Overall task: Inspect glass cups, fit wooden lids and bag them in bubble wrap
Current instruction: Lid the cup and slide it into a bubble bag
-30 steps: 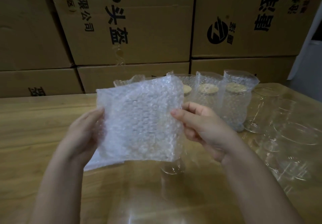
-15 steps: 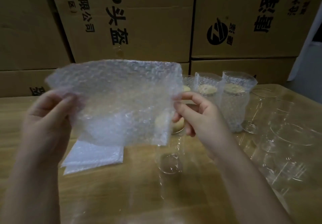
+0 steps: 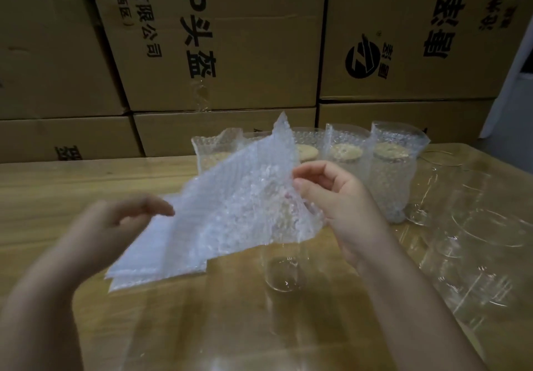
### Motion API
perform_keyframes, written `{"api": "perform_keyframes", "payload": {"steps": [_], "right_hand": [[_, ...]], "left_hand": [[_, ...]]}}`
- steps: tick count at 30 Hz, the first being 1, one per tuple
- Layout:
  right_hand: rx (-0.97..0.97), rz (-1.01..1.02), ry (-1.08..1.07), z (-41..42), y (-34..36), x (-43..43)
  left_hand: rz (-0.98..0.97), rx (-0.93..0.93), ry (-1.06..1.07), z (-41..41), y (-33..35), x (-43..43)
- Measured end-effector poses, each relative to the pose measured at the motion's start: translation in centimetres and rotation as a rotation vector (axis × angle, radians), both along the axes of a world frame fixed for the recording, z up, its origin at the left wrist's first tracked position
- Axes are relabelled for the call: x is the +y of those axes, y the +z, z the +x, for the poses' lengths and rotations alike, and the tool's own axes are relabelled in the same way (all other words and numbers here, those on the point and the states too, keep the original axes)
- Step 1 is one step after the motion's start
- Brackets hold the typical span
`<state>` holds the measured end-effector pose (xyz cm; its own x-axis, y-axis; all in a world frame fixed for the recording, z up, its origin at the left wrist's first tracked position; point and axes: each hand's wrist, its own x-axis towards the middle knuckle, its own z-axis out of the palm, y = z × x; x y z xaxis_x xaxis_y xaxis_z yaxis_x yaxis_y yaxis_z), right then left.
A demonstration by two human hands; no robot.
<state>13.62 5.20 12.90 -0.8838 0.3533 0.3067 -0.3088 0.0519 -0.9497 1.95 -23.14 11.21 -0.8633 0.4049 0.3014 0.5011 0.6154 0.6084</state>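
Note:
My right hand (image 3: 331,197) pinches the right edge of a clear bubble wrap bag (image 3: 245,203) and holds it tilted above the wooden table (image 3: 57,191). My left hand (image 3: 121,223) is blurred, with its fingers loosely extended at the bag's lower left edge; it has no clear grip. A bare glass cup (image 3: 284,272) stands on the table under the bag, and the bag hides its top. A flat stack of bubble wrap bags (image 3: 144,272) lies on the table to the left of the cup.
Several bagged cups with wooden lids (image 3: 395,177) stand in a row at the back. Several bare glass cups (image 3: 490,243) crowd the right side of the table. Stacked cardboard boxes (image 3: 230,38) form a wall behind the table.
The bag has dropped from a raised, spread position and now hangs tilted from my right hand. My left hand has come down and let its pinch on the left corner go slack.

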Motion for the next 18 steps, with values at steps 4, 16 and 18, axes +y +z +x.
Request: {"api": "perform_keyframes", "payload": {"steps": [4,16,18], "right_hand": [[-0.041,0.097,-0.005,-0.3,-0.4,-0.7],[-0.054,0.405,0.02,0.2,-0.5,-2.1],[-0.062,0.421,0.029,0.4,-0.4,-2.2]], "left_hand": [[-0.168,0.05,0.029,1.1,0.8,3.2],[0.574,-0.381,-0.239,5.2,1.9,11.0],[0.593,-0.41,-0.246,5.1,1.9,10.7]]}}
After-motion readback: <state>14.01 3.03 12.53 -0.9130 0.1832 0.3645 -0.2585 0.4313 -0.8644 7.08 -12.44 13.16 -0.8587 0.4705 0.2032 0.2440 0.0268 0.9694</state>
